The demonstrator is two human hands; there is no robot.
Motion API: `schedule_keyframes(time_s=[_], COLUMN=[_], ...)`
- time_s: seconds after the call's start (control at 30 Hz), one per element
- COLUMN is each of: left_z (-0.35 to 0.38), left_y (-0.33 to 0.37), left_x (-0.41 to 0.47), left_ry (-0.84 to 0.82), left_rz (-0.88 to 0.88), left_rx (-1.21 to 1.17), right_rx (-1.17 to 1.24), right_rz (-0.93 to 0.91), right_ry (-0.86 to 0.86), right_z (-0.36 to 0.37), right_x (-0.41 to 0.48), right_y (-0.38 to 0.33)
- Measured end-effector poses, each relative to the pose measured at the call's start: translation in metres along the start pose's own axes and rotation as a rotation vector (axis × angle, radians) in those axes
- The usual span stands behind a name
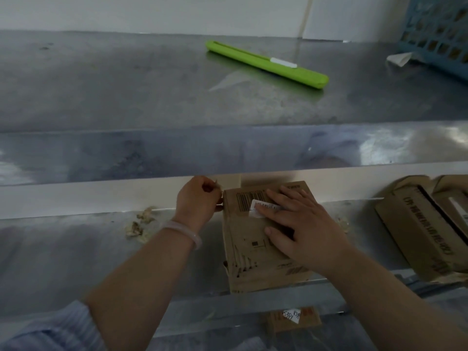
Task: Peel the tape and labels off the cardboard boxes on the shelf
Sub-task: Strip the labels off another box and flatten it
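- The steel shelf (76,249) I am working on carries the task's boxes; another level sits above it.
- The blue lattice basket (435,34) stands far right on the upper level. Brownish shapes show through its wall, but I cannot tell what they are.
- Two open boxes (415,229) lie at the right; their insides are too dark to read.
- The cardboard box (248,239) lies flat near the shelf's front edge. It looks light and fairly stiff, likely to slide on steel, so it needs pinning down.
- My right grip (304,224) lies flat and spread on its top, pressing.
- My left grip (198,198) is curled at the box's far left corner, pinching a thin strip (215,183), probably tape.
- The green cutter (266,63) lies on the upper level.
- The white label (258,207) is thin and likely to tear; I'd lift it by its free left edge.
- Peeled scraps (139,224) lie to the left.
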State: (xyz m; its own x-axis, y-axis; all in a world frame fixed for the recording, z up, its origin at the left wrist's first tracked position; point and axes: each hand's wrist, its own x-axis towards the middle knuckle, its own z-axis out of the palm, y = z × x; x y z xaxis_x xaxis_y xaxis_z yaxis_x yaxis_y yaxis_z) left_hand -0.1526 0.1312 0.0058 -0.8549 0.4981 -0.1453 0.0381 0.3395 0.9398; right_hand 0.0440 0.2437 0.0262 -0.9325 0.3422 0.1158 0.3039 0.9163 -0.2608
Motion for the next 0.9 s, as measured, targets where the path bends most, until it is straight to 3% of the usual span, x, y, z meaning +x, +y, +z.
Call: schedule_keyframes(time_s=[0.17, 0.33, 0.6, 0.73, 0.9], left_z=[0.001, -0.005, -0.025, -0.025, -0.013], left_y=[-0.01, -0.017, -0.016, -0.015, -0.016], left_x=[-0.006, -0.011, -0.002, -0.001, -0.002], left_ry=[-0.024, -0.143, -0.491, -0.422, -0.223], left_rz=[0.122, -0.086, -0.272, -0.272, -0.167], left_rx=[0.039, -0.353, -0.384, -0.385, -0.17], right_rx=[-0.001, 0.01, 0.033, 0.075, 0.06], right_rz=[0.002, -0.014, -0.075, -0.1, -0.107], right_ry=[0.004, 0.024, 0.043, 0.068, 0.061], right_z=[0.0, 0.002, 0.001, 0.002, 0.002], right_x=[-0.001, -0.003, -0.005, -0.006, -0.004], right_y=[0.001, 0.003, 0.004, 0.005, 0.005])
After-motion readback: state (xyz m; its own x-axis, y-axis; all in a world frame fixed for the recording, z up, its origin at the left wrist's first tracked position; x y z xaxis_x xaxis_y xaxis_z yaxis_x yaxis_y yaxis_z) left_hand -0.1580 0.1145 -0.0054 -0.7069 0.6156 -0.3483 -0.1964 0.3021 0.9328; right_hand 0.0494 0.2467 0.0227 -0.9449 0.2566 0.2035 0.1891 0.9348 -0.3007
